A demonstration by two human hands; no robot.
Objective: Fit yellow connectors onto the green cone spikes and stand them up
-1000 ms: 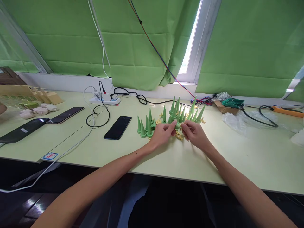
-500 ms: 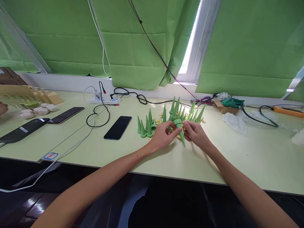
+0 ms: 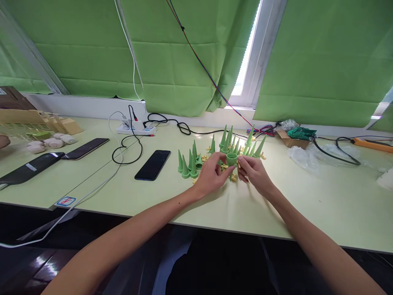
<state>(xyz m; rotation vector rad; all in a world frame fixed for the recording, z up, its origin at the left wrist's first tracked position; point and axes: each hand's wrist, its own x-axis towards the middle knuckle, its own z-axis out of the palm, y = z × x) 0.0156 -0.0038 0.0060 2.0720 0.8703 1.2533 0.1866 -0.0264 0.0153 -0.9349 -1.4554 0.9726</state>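
Note:
My left hand grips a green plant-watering spike between thumb and fingers. Its round open end is turned up toward me, showing the threaded inside, and the point is down. Against the spike's right side, my right hand is closed in a pinch on a small yellow valve, mostly hidden by the fingertips. Behind the hands stands a cluster of green spikes, some with yellow valves sticking out. To the left is another group of green spikes, mostly point up, with one lying over. Loose yellow valves lie between the groups.
A black phone lies left of the spikes. Behind it are a power strip and looping black cables. A cardboard box and clear plastic bags are at right. Another person's hand shows at far left.
The held spike has tipped: its point aimed down toward me before, and now its open end faces up toward me. Both hands stay in nearly the same place.

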